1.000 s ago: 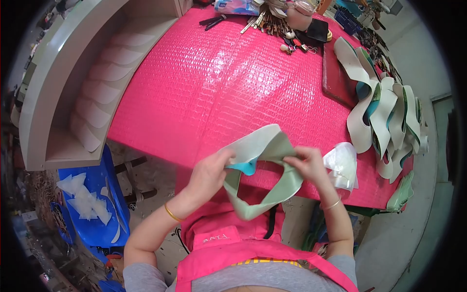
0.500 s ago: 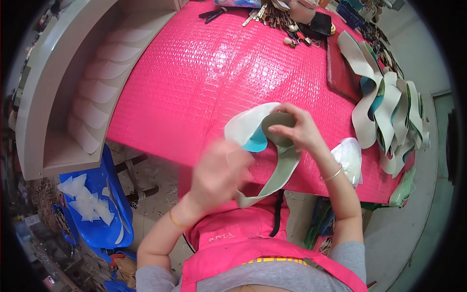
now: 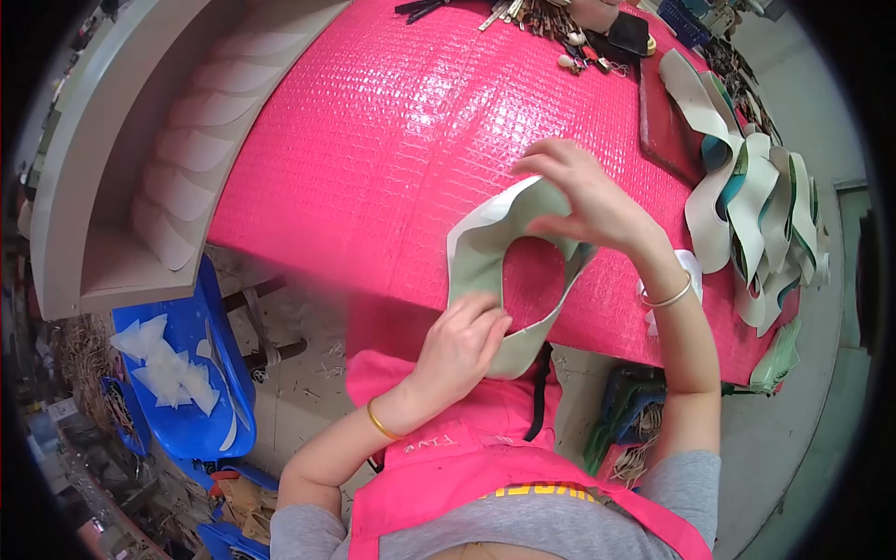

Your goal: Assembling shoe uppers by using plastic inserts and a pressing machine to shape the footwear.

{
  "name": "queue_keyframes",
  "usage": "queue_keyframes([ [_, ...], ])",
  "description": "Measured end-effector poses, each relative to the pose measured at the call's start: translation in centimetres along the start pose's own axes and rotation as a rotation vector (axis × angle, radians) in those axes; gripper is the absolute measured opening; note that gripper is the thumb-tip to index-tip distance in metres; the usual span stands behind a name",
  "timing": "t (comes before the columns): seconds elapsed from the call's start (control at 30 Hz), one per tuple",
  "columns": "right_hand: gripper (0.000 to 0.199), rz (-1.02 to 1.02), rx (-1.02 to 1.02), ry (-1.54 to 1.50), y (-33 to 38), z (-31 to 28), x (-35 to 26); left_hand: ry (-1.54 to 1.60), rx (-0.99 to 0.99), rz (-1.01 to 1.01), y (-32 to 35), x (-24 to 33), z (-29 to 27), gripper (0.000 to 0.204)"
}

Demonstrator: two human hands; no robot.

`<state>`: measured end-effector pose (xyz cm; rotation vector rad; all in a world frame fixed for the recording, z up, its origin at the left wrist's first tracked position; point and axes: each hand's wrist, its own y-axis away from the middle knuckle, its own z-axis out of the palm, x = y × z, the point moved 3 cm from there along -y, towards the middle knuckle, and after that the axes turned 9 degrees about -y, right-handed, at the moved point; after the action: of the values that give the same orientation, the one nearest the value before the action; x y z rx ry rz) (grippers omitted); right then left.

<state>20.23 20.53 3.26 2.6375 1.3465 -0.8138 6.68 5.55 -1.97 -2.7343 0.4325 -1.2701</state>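
A loop-shaped piece of pliable sheet (image 3: 478, 250), sage green on its inner face and white along its far upper edge, stands at the front of the pink-covered table. My left hand (image 3: 459, 338) is closed at its near left side, fingertips pressed on the inner rim. Around the far right part of the loop, my right hand (image 3: 593, 201) has its thumb and fingers spread wide, with the thumb over the green face. Part of the loop's right side is hidden under that hand. Behind my right wrist lies a white glossy piece (image 3: 689, 271), partly covered.
Wavy white-and-green strips (image 3: 747, 205) stand bunched at the table's right, beside a dark red board (image 3: 658, 126). A grey shelf unit (image 3: 131, 140) with overlapping white pieces borders the left. Below it, a blue plastic chair (image 3: 177, 434) carries white scraps. Tools (image 3: 537, 21) lie at the back.
The sheet piece has been turned and opened into a wider loop; its blue patch no longer shows. My right hand moved farther away and spread. My left hand moved right and onto the rim.
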Motion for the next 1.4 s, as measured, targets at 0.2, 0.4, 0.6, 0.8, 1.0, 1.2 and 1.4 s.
queue_keyframes([
  [0.2,0.031,0.005,-0.613,0.043,-3.4,5.6,-1.0,-0.376,-0.055,-0.050,0.0,0.0,2.1,0.041],
  [0.4,0.019,0.003,-0.747,0.089,-5.2,5.5,-1.2,-0.610,-0.022,0.076,0.0,-0.2,2.8,0.045],
  [0.6,0.020,-0.019,-0.733,0.107,-5.5,5.9,-1.0,-0.732,-0.238,-0.080,-2.1,0.3,2.8,0.046],
  [0.8,0.024,0.074,-0.762,0.002,-5.5,5.8,1.2,-0.647,0.007,0.127,-2.0,-1.3,2.5,0.046],
  [1.0,0.028,0.144,-0.713,-0.028,-5.1,6.0,2.0,-0.750,-0.247,-0.012,-4.3,-0.5,2.0,0.044],
  [1.2,0.030,0.298,-0.774,-0.037,-4.7,5.2,3.2,-0.572,-0.032,0.177,-4.0,-2.1,1.8,0.044],
  [1.4,0.037,0.420,-0.774,-0.074,-3.9,3.8,3.9,-0.569,0.017,0.242,-5.0,-2.4,2.8,0.040],
])
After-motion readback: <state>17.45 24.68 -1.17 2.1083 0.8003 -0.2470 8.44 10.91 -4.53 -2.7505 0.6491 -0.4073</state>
